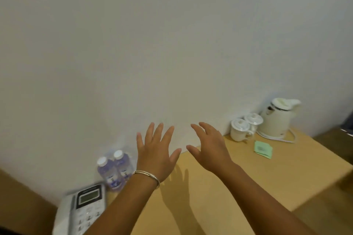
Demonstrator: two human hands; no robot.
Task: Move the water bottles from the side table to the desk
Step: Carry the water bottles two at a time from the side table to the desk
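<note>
Head view: two water bottles [114,171], clear plastic with white caps and blue-printed labels, upright and touching side by side on the wooden table [238,181] against the white wall [172,44]. Left hand [155,154]: raised above the tabletop just right of the bottles, fingers straight and spread apart, holding nothing; silver bracelet [148,176] on the wrist. Right hand [210,149]: raised beside the left, apart from it, fingers loosely bent and separated, holding nothing. White desk telephone [84,210] with keypad and small screen, near the bottles at the table's front left. Far right along the wall: two lidded white cups [245,127], a cream electric kettle [277,118] on its base, green paper packets [263,149] lying flat near them.
</note>
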